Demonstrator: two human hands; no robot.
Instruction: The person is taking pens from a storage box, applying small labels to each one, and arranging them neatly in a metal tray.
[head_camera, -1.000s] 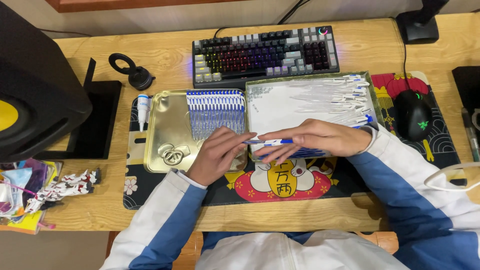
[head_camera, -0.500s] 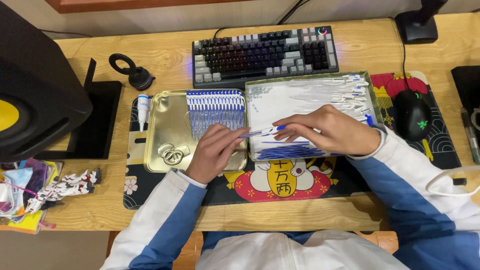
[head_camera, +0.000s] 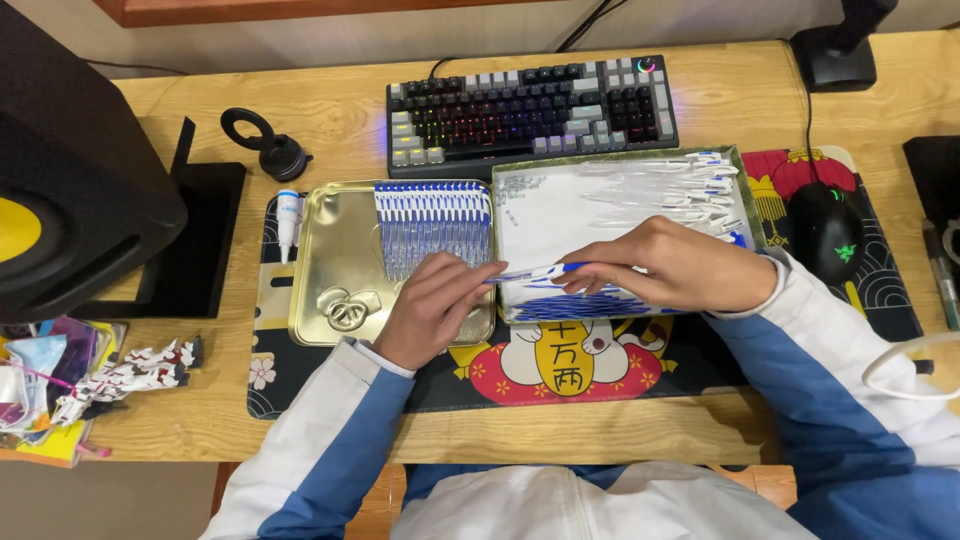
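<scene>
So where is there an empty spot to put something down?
The gold tray's left half is bare, beside the row of blue-and-white pens. Bare desk lies left of the keyboard. The white sheet is crowded with pens and both hands: left hand, right hand.

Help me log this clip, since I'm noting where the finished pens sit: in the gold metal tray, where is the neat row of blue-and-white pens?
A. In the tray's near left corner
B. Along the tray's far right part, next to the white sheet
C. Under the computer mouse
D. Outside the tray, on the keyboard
B: the row of pens lies side by side in the far right part of the gold tray, beside the white sheet.
</scene>
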